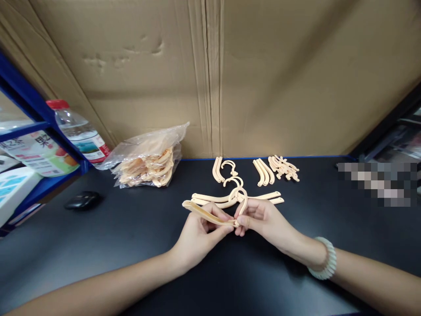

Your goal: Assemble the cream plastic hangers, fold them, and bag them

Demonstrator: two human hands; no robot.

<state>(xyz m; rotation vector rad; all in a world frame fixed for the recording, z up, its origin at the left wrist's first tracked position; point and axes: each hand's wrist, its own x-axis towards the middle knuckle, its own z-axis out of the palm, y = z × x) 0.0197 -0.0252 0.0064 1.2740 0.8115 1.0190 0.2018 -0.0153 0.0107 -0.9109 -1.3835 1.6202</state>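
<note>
Between finger and thumb, my left hand (197, 235) grips a cream plastic hanger arm (207, 214), its far end pointing up and left. My right hand (266, 221) is closed on a matching hanger hook (244, 199), whose curve rises above the fingers. The base of the hook meets the inner end of the arm between my fingertips; whether the two are locked together is hidden. Just beyond my hands lie assembled hangers (213, 199), partly covered by them.
Behind lie loose hanger arms (263, 172), a pile of hooks (284, 167), two more arms (218, 169) and a loose hook (229, 166). At left are a clear bag of parts (148, 162), a black mouse (83, 200), a water bottle (80, 134) and a blue shelf (39, 127).
</note>
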